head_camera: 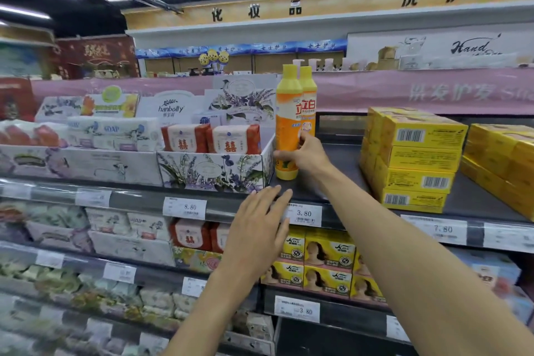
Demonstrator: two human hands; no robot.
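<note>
Orange-and-yellow bottle (pixel 287 118) stands upright on the top shelf (pixel 341 170), near the front edge. It is just beside the right wall of a floral box (pixel 213 170) and well apart from the yellow cartons (pixel 416 159) stacked to its right. The bottle has a yellow cap and neck and an orange label with red and white characters. A second bottle (pixel 308 87) of the same kind stands directly behind it and slightly to the right; whether the two touch cannot be told. The right hand (pixel 306 153) grasps the front bottle low on its body, with the fingers curled across the front of the label and the thumb raised along the right side. The bottle base rests on the shelf. The left hand (pixel 257 228) is released and holds nothing: its fingers are straight and close together, with the back of the hand toward the camera. Its fingertips lie at the front edge of the top shelf, below the box corner, and the hand covers the left end of the 3.80 tag (pixel 304 214). Whether the fingertips touch the edge cannot be told. The floral box holds red packs (pixel 185 139) standing upright. An 8.80 tag (pixel 185 207) sits on the shelf rail to the left. Yellow boxes (pixel 329 251) printed with a head and hair fill the shelf below.
</note>
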